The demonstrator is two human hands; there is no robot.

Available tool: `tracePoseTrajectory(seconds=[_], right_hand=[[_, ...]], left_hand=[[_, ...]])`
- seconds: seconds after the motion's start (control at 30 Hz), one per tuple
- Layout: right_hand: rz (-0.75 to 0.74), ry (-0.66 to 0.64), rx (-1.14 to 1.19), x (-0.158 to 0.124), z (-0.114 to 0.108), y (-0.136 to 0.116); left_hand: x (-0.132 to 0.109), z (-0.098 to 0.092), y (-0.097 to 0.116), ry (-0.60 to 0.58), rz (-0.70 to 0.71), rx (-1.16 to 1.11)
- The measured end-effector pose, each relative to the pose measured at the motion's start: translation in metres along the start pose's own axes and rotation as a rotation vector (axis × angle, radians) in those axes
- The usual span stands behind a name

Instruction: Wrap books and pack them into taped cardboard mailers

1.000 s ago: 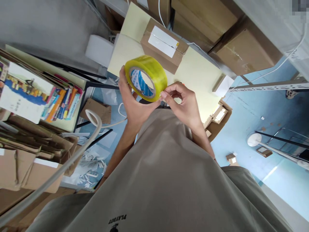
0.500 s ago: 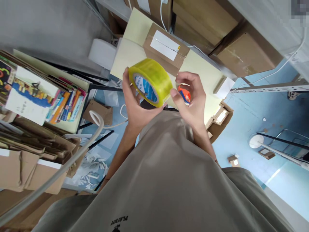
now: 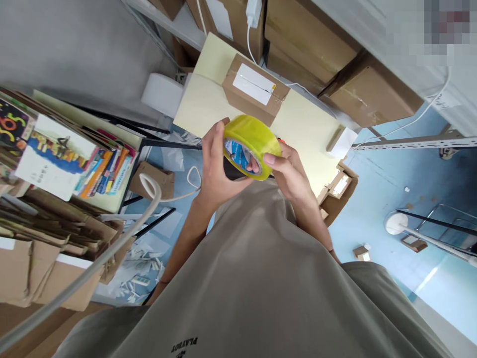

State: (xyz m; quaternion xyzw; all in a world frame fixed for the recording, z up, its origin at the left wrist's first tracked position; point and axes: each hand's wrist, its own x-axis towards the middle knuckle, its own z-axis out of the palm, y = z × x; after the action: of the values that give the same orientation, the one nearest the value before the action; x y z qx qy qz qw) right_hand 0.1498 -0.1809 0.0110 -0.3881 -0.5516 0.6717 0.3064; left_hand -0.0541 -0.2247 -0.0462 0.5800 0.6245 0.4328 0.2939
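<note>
A wide yellow roll of packing tape [image 3: 259, 134] with a blue printed core is held up in front of my body, tilted, over the near edge of the pale table [image 3: 204, 107]. My left hand [image 3: 216, 166] is closed around its left side, thumb along the bottom edge. My right hand [image 3: 292, 174] grips the roll's right side, thumb on the tape; fingertips show inside the core. A sliver of an orange object [image 3: 282, 141] peeks out behind my right hand, mostly hidden. Beyond the roll lies a brown cardboard box [image 3: 257, 92] with a white label.
On the left, a shelf holds books [image 3: 100, 171] and folded cardboard [image 3: 55, 233]. Large cartons [image 3: 372, 92] stand behind the table. A small white box [image 3: 345, 140] sits at its right end, above an open carton [image 3: 337, 199]. A pale pole [image 3: 93, 263] crosses the lower left.
The tape roll has moved right and slightly down. My right hand has come from beside the roll to grip it, and the orange object is now mostly covered.
</note>
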Motion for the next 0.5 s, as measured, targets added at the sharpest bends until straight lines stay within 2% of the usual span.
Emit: tracePoseTrajectory(seconds=[0.07, 0.1, 0.27, 0.4, 0.5], right_hand=[[0.005, -0.009, -0.005, -0.001, -0.001, 0.002], [-0.001, -0.006, -0.015, -0.001, -0.001, 0.003], [-0.051, 0.058, -0.066, 0.001, 0.008, 0.006], [-0.045, 0.148, -0.062, 0.005, 0.015, 0.007], [-0.028, 0.109, -0.069, 0.009, 0.015, 0.005]], left_hand=[[0.001, 0.0, 0.0, -0.022, 0.138, -0.021], [0.001, 0.002, -0.001, -0.047, 0.163, -0.061], [-0.005, 0.017, -0.004, -0.196, 0.02, -0.303], [-0.01, 0.026, -0.002, -0.127, 0.034, -0.275], [-0.011, 0.025, 0.001, -0.104, -0.005, -0.245]])
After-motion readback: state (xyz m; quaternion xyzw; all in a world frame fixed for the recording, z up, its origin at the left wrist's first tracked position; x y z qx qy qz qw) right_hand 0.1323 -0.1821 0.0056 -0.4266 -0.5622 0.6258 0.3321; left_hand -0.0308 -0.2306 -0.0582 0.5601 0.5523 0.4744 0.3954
